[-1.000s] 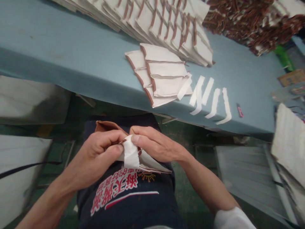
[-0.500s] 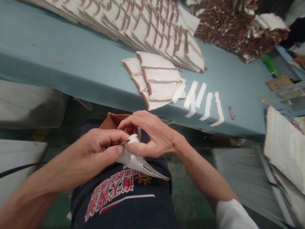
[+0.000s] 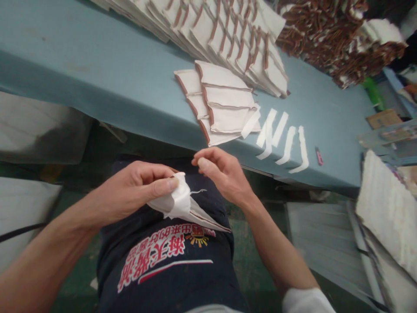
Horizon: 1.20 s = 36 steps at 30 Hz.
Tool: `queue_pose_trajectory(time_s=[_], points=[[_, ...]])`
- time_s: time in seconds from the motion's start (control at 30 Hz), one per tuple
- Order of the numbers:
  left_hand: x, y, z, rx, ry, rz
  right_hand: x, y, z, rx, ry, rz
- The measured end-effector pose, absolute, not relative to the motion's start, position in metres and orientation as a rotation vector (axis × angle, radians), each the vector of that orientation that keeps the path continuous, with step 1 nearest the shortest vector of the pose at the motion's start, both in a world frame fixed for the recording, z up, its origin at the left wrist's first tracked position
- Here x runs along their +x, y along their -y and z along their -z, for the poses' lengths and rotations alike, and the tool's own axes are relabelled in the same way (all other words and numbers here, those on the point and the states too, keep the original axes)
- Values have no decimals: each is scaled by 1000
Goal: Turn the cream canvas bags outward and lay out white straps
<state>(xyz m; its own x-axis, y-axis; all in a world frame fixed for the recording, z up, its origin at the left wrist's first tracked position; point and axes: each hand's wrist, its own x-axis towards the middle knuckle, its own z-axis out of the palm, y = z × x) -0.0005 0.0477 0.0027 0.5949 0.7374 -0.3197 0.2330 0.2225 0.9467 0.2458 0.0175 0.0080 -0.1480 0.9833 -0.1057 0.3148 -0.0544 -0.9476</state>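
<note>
My left hand [image 3: 138, 184] pinches a white fabric piece [image 3: 203, 216] with dark edging between thumb and fingers, just above my lap. A strip of white tape [image 3: 180, 203] lies across the folded part of that piece, and a thin loose thread [image 3: 198, 191] sticks out to its right. Its far side is hidden behind my left fingers. Apart from the fabric, to its upper right, my right hand [image 3: 224, 174] has thumb and fingertips pressed together near the table edge. Whether anything is between those fingertips cannot be made out.
On the blue-covered table [image 3: 107, 74] lie two white panels with brown edging [image 3: 228, 95]. Several white tape strips [image 3: 286, 145] hang along its edge beside a small pink cutter [image 3: 319, 156]. Behind are overlapping rows of panels [image 3: 228, 43] and a brown-white heap [image 3: 325, 39].
My right hand has let go of the fabric piece and moved up and right. My left hand keeps its hold. The brown part formerly visible behind my hands is now mostly out of sight.
</note>
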Motion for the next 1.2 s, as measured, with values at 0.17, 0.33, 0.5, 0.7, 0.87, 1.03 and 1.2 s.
queue_pose_trajectory(time_s=[0.17, 0.33, 0.5, 0.7, 0.87, 1.03, 1.2], points=[[7, -44, -6, 1352, -1120, -625, 237, 52, -31, -1590, 1304, -1364], [21, -40, -12, 1525, -1368, -826, 219, 82, 7, -1857, 1296, -1299], [33, -21, -12, 1558, -1434, -903, 205, 55, 43, -1563, 1086, -1124], [33, -13, -16, 1581, -1478, -956, 192, 23, 27, -1472, 880, -1386], [26, -16, -11, 1556, -1469, -920, 194, 23, 21, -1298, 892, -1619], [20, -17, -5, 1555, -1465, -869, 205, 36, 13, -1331, 1001, -1614], [21, -21, -3, 1494, -1317, -804, 234, 42, -4, -1512, 1341, -1475]])
